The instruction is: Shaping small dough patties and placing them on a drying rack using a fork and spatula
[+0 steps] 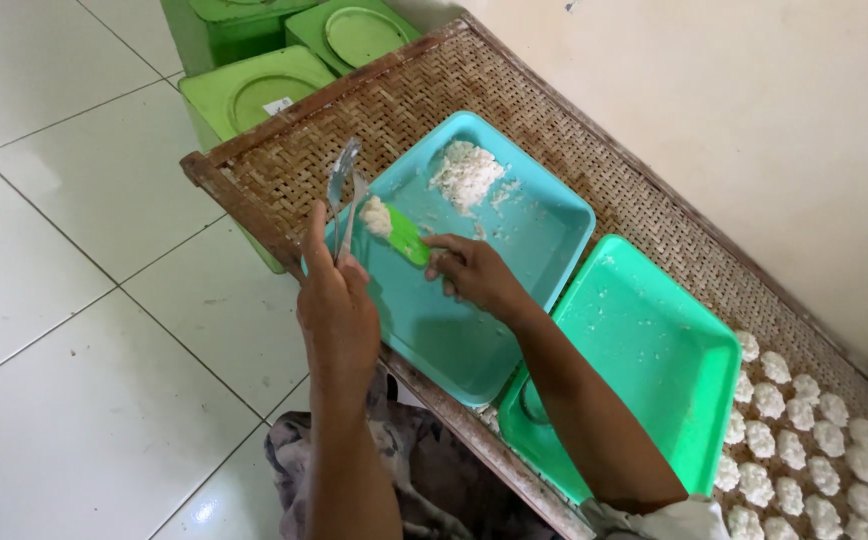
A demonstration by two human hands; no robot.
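Left hand (339, 310) is gripping metal tongs (344, 195), right hand (474, 272) is gripping a green scraper (406, 236); its white lump (376, 215), barely balanced, is risking sliding off beyond the blue tray (544, 215).

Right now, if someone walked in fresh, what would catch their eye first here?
Probably the turquoise tray at the centre of the woven bamboo rack, with a heap of white crumbly dough at its far end. Over it, the right hand holds a green scoop loaded with dough, and the left hand grips metal utensils. At lower right sit rows of white dough clumps.
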